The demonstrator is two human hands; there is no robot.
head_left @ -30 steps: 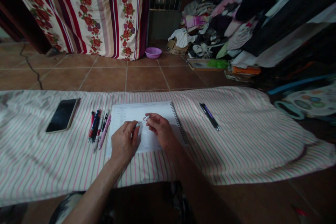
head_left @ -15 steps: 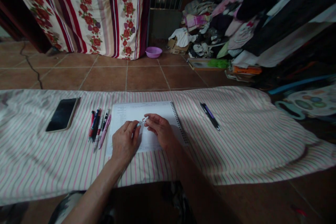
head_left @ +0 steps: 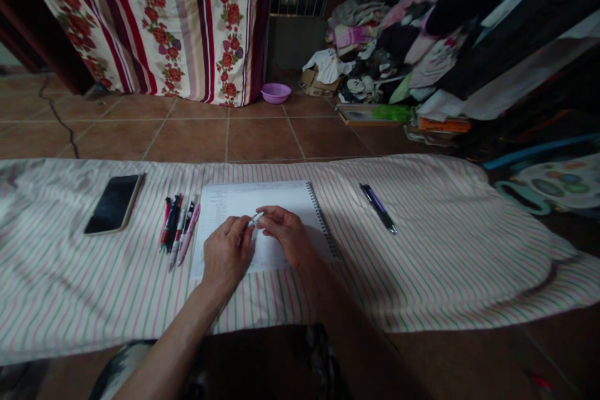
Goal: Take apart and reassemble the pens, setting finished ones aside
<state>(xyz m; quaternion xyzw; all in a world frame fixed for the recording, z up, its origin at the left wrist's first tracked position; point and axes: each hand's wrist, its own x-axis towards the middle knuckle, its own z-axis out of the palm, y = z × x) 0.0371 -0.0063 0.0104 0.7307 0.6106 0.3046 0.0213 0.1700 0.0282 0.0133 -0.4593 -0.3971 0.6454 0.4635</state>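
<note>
Over an open spiral notebook [head_left: 285, 197], both hands meet at a small white slim piece [head_left: 255, 219], too small to name surely. My left hand [head_left: 225, 249] is closed, thumb and forefinger pinching its near end. My right hand [head_left: 287, 230] is also closed, fingertips on the far end of the white piece. Whether it is one part or two joined parts cannot be made out. Left of the notebook lies a bunch of several pens [head_left: 180, 228], one of them pink. Two dark pens [head_left: 377, 207] rest side by side to the right.
A phone [head_left: 115, 203] lies face up on the striped cloth [head_left: 450, 250] at left. Beyond the cloth are a tiled floor [head_left: 187, 131], a purple basin [head_left: 276, 93], a floral curtain [head_left: 192, 25] and a heap of clothes [head_left: 398, 31].
My hands have drawn closer together, and the small white pieces, held slightly apart before, now touch or line up between my fingertips. The pens and phone have stayed put.
</note>
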